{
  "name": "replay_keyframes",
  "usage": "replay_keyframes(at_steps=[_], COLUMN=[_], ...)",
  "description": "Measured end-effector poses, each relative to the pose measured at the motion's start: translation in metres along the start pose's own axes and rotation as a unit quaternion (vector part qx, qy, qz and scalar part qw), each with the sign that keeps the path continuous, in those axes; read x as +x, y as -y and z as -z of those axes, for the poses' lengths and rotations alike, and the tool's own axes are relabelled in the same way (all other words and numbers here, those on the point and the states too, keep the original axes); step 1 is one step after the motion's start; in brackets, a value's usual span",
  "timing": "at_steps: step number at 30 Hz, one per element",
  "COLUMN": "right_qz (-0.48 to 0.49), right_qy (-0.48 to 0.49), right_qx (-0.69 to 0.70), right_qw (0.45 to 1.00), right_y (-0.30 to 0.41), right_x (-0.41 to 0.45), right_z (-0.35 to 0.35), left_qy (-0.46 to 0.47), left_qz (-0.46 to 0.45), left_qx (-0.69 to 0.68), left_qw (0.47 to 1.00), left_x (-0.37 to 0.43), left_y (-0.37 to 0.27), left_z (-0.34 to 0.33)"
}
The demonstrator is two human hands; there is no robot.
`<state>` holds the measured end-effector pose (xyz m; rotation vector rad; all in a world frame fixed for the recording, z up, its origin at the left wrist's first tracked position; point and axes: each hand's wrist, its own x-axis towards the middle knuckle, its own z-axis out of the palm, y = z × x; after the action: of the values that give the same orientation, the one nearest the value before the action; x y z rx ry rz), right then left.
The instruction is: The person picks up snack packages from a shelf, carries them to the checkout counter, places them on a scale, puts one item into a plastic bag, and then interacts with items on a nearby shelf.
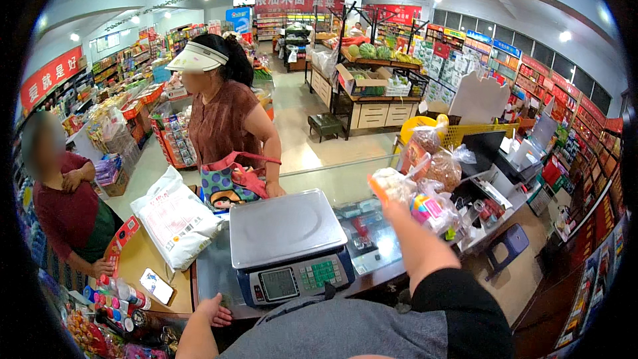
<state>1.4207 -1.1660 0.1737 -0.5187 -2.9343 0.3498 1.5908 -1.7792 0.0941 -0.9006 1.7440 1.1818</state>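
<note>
My right hand [391, 209] reaches across the glass counter and touches or holds something orange [377, 188], beside a clear bag of pale round items [397, 179]; the grip is hard to make out. Low on the left, my left hand [218, 312] rests empty at the counter's edge, its fingers apart. Between my hands stands a digital scale [288, 229], its steel plate bare. A large white printed sack [174, 217] lies left of it. Behind the scale is a polka-dot bag with red handles [232, 179], next to a person in a white visor [224, 109].
Another person [70, 199] stands at the far left. A phone [156, 286] lies on the wooden counter [132, 271] near several bottles [119, 294]. Filled plastic bags [445, 169] crowd the right of the glass counter, before a monitor [482, 152]. A blue stool [507, 249] stands at right.
</note>
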Motion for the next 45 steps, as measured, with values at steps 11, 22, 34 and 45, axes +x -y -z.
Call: replay_keyframes(at_steps=[11,22,34,45], right_qz=[-0.062,0.004,0.045,0.046], right_qy=[-0.072,0.188,-0.028,-0.014], right_qx=[-0.038,-0.020,0.371,0.000], right_qw=[0.995,0.982,0.927,0.999], right_y=[-0.049,-0.075,0.179,0.115], right_x=[-0.152,-0.059,0.071,0.127], right_z=[-0.083,-0.078,0.305,0.200], left_qy=[0.001,0.006,0.007,0.014], left_qz=[0.096,0.060,0.041,0.003], left_qx=[0.107,0.177,0.170,0.177], left_qw=[0.990,0.982,0.984,0.984], left_x=[0.021,0.014,0.008,-0.002], left_y=[-0.020,-0.023,-0.029,-0.026], left_z=[-0.005,-0.002,-0.002,0.000])
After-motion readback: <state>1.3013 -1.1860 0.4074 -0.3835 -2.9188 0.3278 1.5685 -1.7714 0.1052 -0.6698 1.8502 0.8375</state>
